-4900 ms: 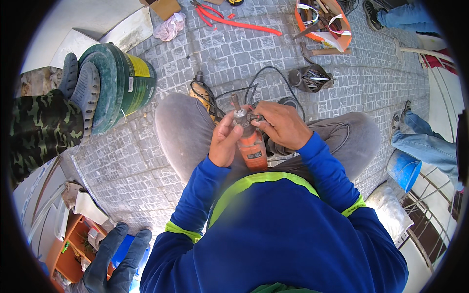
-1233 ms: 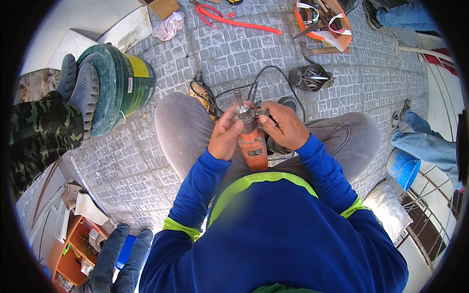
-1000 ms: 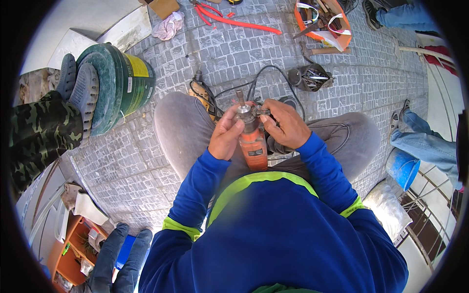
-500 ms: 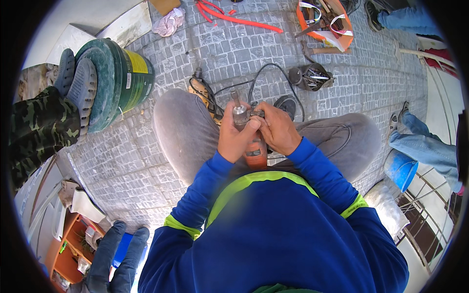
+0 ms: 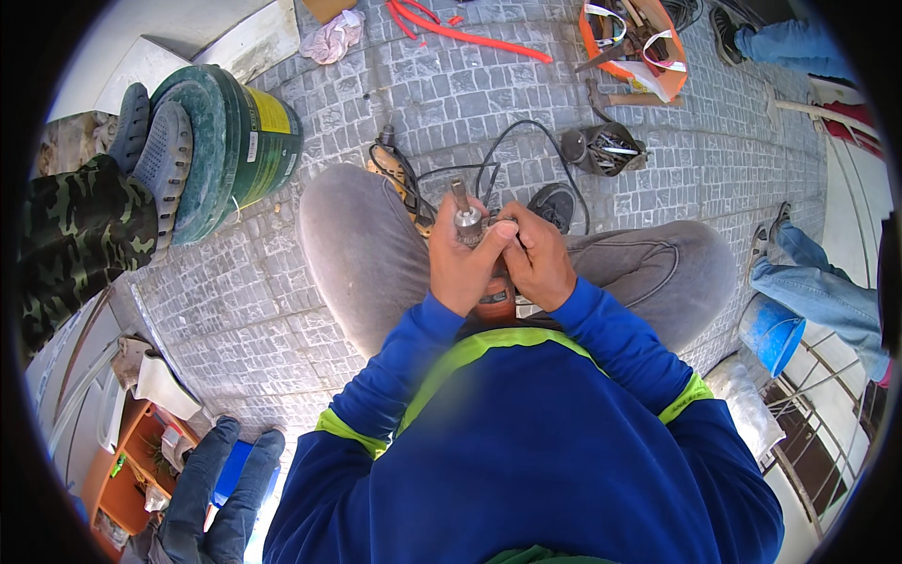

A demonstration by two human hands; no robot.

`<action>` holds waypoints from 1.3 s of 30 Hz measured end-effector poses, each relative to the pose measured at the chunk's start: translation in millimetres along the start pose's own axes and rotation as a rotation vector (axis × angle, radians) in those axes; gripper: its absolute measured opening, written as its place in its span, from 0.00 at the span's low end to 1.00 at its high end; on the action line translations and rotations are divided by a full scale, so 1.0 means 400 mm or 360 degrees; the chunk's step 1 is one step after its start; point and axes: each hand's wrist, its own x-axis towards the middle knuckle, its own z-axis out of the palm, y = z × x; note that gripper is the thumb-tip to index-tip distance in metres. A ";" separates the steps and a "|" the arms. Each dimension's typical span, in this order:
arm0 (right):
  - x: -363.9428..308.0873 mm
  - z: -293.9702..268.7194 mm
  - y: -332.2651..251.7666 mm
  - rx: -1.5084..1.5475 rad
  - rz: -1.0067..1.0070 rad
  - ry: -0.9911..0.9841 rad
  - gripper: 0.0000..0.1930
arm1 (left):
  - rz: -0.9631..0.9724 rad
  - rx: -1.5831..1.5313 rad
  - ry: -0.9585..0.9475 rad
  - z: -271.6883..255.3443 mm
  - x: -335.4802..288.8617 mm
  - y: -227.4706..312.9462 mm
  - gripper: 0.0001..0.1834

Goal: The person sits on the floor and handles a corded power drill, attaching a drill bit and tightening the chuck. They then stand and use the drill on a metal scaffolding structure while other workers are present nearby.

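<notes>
Between my bent knees stands an orange power drill [image 5: 495,299], its metal chuck [image 5: 468,226] and a bit [image 5: 458,191] pointing away from me. My left hand [image 5: 460,268] is wrapped round the drill's chuck end, its thumb reaching toward my other hand. Pressed close beside it, my right hand [image 5: 542,258] is closed on a small dark chuck key, now mostly hidden by the fingers. Just beyond lies a yellow drill [image 5: 385,162] on the paving, near a black cable [image 5: 489,155].
A green bucket [image 5: 258,155] stands at left, with a person's grey clogs [image 5: 162,150] against it. Ahead lie a red hose [image 5: 470,40], an orange tool bag [image 5: 669,80], a hammer [image 5: 641,99] and a dark pouch of bits [image 5: 606,150]. A blue bucket [image 5: 772,334] stands right.
My left thumb has shifted toward my right hand. The right fingers have turned round the chuck key, covering more of it. The view has moved slightly.
</notes>
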 end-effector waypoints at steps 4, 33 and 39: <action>-0.008 0.006 0.002 0.0053 -0.0041 0.0055 0.05 | 0.0010 -0.0073 0.0029 0.011 -0.005 -0.005 0.19; 0.058 0.049 -0.008 -0.0392 -0.0664 -0.0388 0.13 | -0.0272 -0.0455 0.0664 -0.111 -0.002 -0.019 0.25; 0.175 0.024 0.049 -0.0347 -0.0206 0.0379 0.14 | -0.0168 -0.0418 0.0509 -0.139 -0.034 0.000 0.28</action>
